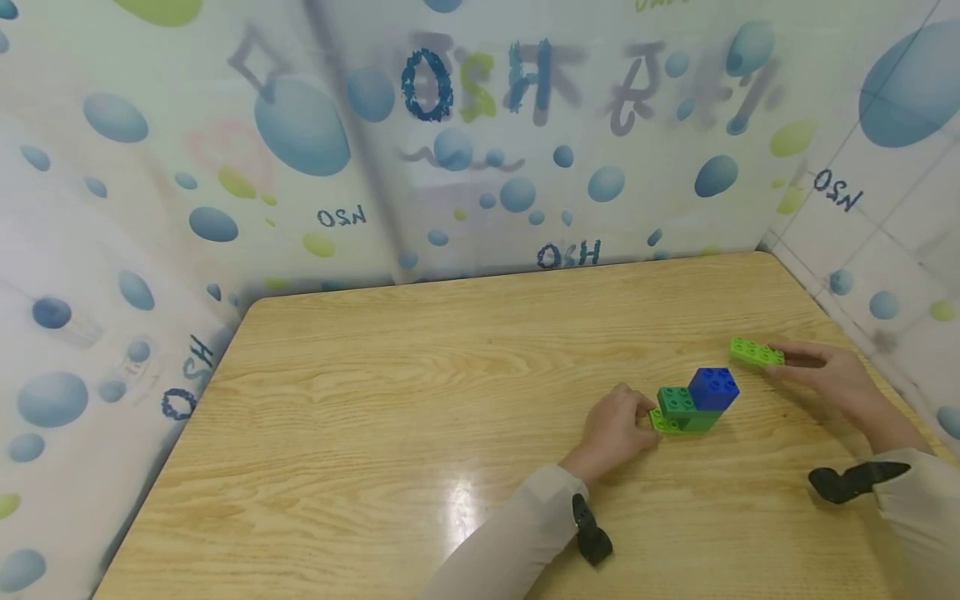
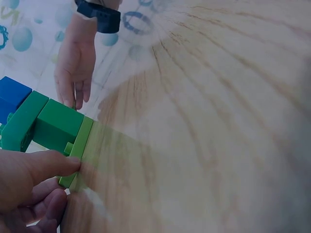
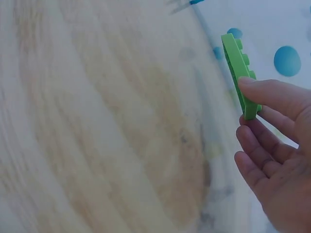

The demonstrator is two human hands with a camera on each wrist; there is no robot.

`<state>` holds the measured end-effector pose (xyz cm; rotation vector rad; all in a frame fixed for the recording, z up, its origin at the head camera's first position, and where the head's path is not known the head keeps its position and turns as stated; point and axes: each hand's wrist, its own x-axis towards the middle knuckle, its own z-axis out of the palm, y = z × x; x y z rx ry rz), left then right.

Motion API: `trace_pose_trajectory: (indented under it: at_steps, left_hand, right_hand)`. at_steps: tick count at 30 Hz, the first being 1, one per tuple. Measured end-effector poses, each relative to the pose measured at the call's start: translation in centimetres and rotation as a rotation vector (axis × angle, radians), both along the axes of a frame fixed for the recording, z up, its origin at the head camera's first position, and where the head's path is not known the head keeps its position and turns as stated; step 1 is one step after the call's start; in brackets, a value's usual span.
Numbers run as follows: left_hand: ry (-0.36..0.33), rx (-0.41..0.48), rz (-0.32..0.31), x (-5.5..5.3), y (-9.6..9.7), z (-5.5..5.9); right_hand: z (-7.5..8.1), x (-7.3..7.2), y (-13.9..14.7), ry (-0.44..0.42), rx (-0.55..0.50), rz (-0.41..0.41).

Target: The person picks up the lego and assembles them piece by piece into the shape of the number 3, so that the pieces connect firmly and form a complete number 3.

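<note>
Near the right side of the table stands a stack of toy building bricks. A blue brick point(image 1: 714, 388) tops it, over a darker green brick point(image 1: 677, 401) that juts toward the left hand. Another green brick point(image 2: 60, 124) lies below that, and a thin light green brick point(image 1: 664, 422) forms the base. My left hand point(image 1: 617, 429) pinches the base's left end between thumb and fingers. Right of the stack and farther back, my right hand point(image 1: 843, 383) pinches one end of a loose, thin light green brick point(image 3: 238, 73). In the right wrist view its studs face right.
The wooden table point(image 1: 375, 400) extends far to the left of both hands. Behind it and at both sides stand walls point(image 1: 480, 192) with blue and green bubble prints. Black straps point(image 1: 592, 533) hang at both sleeves.
</note>
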<state>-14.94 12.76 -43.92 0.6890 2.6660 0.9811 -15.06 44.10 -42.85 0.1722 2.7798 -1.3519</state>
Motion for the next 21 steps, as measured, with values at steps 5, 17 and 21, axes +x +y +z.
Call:
trace_pose_trajectory:
  at_steps: [5,17,21]
  left_hand:
    - [0.002,0.002,0.000,0.0,0.0,0.1]
    - [0.023,0.008,-0.003,0.0,0.0,0.0]
    - [0.024,0.009,-0.004,0.0,0.0,0.0]
  right_hand:
    - [1.1,-0.1,-0.6,0.033,0.016,0.023]
    - [3.2,0.0,-2.2,0.064,0.084,0.063]
    - [3.7,0.0,-2.7,0.069,0.095,0.072]
